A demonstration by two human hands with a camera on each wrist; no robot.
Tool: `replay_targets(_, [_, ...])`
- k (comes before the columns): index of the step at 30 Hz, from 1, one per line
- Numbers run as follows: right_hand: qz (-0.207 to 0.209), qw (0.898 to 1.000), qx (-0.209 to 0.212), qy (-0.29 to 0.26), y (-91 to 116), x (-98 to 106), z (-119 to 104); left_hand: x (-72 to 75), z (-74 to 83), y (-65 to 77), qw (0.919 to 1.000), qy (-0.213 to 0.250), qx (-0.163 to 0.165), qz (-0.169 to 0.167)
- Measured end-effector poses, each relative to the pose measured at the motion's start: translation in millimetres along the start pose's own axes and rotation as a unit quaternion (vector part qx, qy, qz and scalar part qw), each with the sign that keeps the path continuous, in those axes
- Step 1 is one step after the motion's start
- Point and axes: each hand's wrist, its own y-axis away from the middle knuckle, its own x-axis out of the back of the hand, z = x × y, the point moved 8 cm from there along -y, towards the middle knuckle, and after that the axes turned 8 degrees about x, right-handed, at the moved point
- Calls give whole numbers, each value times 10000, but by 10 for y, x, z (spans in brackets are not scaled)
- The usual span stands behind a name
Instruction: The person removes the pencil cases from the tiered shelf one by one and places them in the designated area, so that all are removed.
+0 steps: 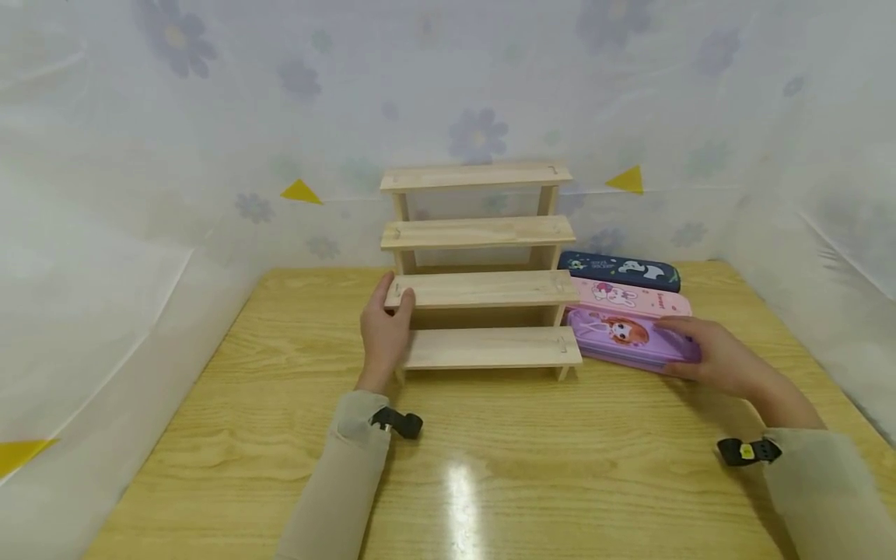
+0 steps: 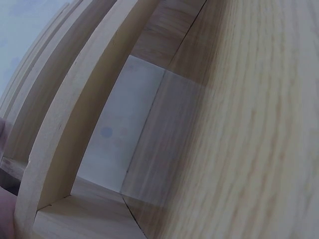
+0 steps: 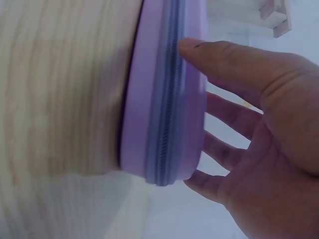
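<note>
A stepped wooden rack [image 1: 490, 289] with several plain shelves stands on the table. My left hand [image 1: 385, 330] grips the left end of its second shelf from the bottom, thumb on top. Right of the rack lies a purple zippered pencil case [image 1: 595, 336] with a red-haired cartoon girl on its lid. My right hand [image 1: 731, 364] holds its right end, thumb at the front side and fingers over the far side. In the right wrist view, the thumb touches the case beside its zipper [image 3: 169, 99]. The left wrist view shows mostly shelf edges, with little of the hand.
Behind the purple case lie a pink pencil case [image 1: 658, 299] with a white rabbit and a dark blue one [image 1: 602, 267] with a panda. The wood-grain table [image 1: 448, 435] is bordered by flowered white sheeting [image 1: 434, 93] with yellow triangles on it.
</note>
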Motion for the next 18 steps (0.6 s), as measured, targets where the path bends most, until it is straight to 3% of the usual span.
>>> replay_targets(11, [526,9984,201,45,-184,106,-314,-6,-17,2,10000,-4,36,-36])
replay_targets(18, [736,9972,68,-105,-359,124,-527,-3,3,8,9999,-34,112,-127])
